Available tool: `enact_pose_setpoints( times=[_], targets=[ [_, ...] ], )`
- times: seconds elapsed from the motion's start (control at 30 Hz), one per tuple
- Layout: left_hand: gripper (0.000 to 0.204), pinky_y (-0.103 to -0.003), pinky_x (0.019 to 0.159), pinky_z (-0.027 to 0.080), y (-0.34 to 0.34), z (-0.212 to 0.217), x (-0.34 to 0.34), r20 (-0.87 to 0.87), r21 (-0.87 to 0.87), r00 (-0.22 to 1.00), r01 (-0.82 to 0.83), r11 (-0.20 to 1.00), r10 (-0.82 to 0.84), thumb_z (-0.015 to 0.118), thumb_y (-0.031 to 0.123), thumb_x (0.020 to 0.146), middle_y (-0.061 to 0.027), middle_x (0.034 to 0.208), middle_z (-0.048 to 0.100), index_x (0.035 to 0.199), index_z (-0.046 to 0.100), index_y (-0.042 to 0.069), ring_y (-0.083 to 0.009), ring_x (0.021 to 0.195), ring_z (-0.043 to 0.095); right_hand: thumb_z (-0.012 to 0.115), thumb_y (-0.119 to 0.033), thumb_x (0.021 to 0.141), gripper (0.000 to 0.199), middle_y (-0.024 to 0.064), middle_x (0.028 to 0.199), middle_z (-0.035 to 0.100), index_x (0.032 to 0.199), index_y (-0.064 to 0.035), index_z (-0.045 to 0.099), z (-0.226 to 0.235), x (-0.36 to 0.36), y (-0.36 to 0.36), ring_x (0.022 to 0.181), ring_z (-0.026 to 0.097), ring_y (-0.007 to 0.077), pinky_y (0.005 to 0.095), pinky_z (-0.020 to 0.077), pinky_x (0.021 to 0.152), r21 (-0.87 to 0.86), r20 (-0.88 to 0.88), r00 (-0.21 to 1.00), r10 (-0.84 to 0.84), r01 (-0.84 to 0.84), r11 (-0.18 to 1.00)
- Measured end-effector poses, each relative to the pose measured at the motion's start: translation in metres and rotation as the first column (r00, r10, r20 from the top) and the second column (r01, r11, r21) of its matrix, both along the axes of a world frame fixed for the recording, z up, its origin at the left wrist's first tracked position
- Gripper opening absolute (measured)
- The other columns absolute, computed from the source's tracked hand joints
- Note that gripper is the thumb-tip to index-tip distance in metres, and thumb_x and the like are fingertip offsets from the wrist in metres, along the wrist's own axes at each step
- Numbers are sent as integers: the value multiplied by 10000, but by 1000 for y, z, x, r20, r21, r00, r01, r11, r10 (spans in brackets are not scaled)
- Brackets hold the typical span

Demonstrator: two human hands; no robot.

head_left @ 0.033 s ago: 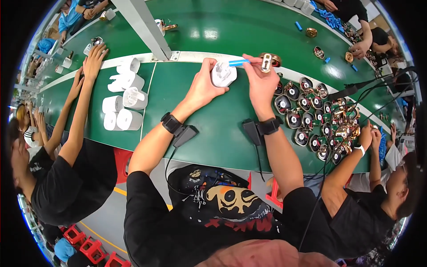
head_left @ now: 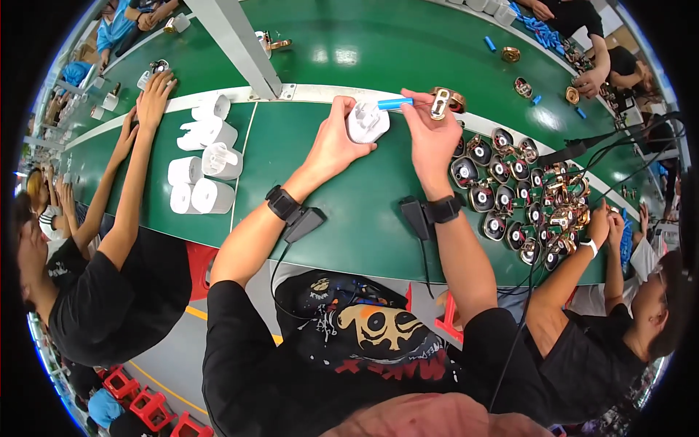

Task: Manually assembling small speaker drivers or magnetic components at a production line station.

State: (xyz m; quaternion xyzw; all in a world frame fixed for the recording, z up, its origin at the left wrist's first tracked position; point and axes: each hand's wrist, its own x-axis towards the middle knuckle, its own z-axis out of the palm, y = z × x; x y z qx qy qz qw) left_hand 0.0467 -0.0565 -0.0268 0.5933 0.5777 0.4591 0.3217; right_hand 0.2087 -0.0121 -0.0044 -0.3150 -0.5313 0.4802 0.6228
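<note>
My left hand (head_left: pixel 331 144) grips a white plastic housing (head_left: pixel 369 125), its open end tilted up and ribs showing inside. In my right hand (head_left: pixel 431 138) is a blue cylindrical battery (head_left: pixel 395 104), pinched between thumb and fingers and pointing left, its tip at the housing's upper rim. A gold-rimmed speaker assembly (head_left: pixel 440 104) sits at the same right fingers, with thin wires near the battery. Whether the battery's tip touches the housing I cannot tell. Both hands are above the green table, close to its white far strip.
Several white housings (head_left: pixel 220 160) stand at the left. Many speaker assemblies (head_left: pixel 502 171) cover the table at the right, with black cables (head_left: pixel 610 156) over them. A grey metal post (head_left: pixel 240 47) rises ahead. Co-workers' arms reach in at left (head_left: pixel 131 189) and right (head_left: pixel 575 273).
My right hand has shifted slightly right with the battery and the speaker assembly. The battery now shows as a single, sharper cylinder. My left hand and the housing have hardly moved.
</note>
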Motion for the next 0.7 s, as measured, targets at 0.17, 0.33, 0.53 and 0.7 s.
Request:
enact_pose_setpoints(
  times=[0.17,0.33,0.53,0.7],
  targets=[
    [693,-372,888,491,-4,-3,1,-43,15,997,-64,998,65,827,70,636,-164,1064,564,1141,353,39,-277,1006,601,687,42,837,205,121,1020,704,1035,82,650,-2,6,-4,953,652,148,286,524,845,137,307,948,-79,38,990],
    [701,-363,886,495,-2,-8,3,-58,34,996,-72,997,74,829,67,635,-161,1056,566,1140,343,44,-268,1007,608,722,4,826,186,105,990,716,1001,57,688,-6,6,-8,914,664,143,277,520,821,160,336,936,-102,50,986],
    [692,-415,841,479,-8,-4,5,-42,49,998,-41,998,43,826,78,620,-187,1079,491,1110,339,50,-340,985,558,764,-35,793,238,107,961,720,1009,38,694,-4,8,-9,873,677,152,284,520,805,332,474,850,-232,71,941],
    [699,-418,840,478,-10,-3,6,-66,40,998,4,999,-1,835,88,612,-183,1059,509,1106,341,57,-348,991,553,751,-39,801,228,106,961,719,1012,28,693,-3,6,-12,896,672,151,288,517,817,329,567,790,-233,42,943]
  ],
)
